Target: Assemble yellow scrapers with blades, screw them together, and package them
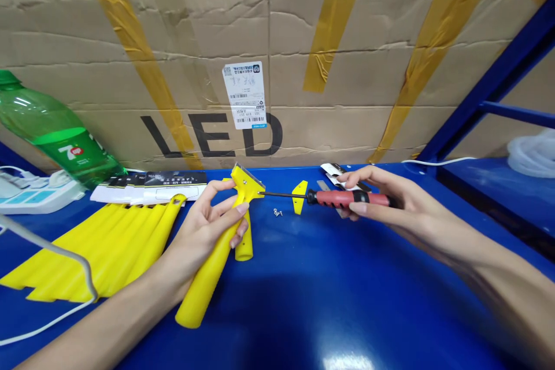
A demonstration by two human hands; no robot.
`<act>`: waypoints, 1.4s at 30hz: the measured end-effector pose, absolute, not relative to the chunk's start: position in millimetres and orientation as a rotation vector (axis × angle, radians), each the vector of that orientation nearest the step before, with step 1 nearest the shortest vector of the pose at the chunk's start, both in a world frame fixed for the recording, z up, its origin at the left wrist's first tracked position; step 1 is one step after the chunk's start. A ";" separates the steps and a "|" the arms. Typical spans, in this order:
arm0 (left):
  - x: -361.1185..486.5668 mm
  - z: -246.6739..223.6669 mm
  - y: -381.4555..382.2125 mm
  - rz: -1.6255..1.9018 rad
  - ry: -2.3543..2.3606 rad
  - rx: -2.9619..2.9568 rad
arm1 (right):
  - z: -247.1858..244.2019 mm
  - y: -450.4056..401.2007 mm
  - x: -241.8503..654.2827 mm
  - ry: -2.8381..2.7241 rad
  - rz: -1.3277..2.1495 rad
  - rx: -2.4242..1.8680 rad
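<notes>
My left hand (pixel 219 214) is closed around a yellow scraper (pixel 207 277), its head tilted up and away and its thick handle slanting down toward me. In my right hand (pixel 385 193) is a screwdriver (pixel 338 199) with a red and black handle, held between thumb and fingers. The screwdriver's tip meets the side of the scraper head. Behind the scraper lies another yellow handle (pixel 244 245), partly hidden by my left hand. Several tiny screws (pixel 277 213) rest on the blue surface. Beside them, a flat yellow plate (pixel 299 197) sits behind the screwdriver shaft.
At left, several yellow scraper handles (pixel 117 248) lie in a row beside printed cards (pixel 150 188). A green bottle (pixel 65 139) leans near a white power strip (pixel 37 193), with a white cable (pixel 82 260) in front. A large cardboard box (pixel 295 29) stands behind the blue table (pixel 329 300).
</notes>
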State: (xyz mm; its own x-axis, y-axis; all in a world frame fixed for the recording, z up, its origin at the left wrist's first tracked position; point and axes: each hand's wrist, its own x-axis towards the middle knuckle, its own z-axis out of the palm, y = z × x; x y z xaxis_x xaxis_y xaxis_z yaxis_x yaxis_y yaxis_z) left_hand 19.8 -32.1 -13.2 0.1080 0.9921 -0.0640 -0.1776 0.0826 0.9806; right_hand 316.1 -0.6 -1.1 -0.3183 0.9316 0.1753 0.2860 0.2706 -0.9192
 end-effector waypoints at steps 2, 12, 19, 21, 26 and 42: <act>22.8 -14.3 -31.8 1.207 1.037 1.046 | -2.1 1.7 317.4 -1.751 1.022 -1.064; 20.5 -13.2 -26.8 1.264 1.001 1.036 | -16.7 0.0 310.4 -1.746 0.947 -1.151; 15.3 -9.4 -29.8 1.258 0.995 1.054 | -14.7 3.3 309.7 -1.729 1.016 -1.054; 16.0 -10.9 -30.7 1.253 0.978 1.053 | -15.8 1.3 304.2 -1.664 0.980 -1.116; 17.2 -16.7 -29.7 1.252 0.978 1.044 | -20.2 1.3 302.1 -1.638 0.932 -1.192; 25.4 -22.8 -35.5 1.186 1.030 0.963 | -8.7 -6.2 305.2 -1.700 0.764 -1.170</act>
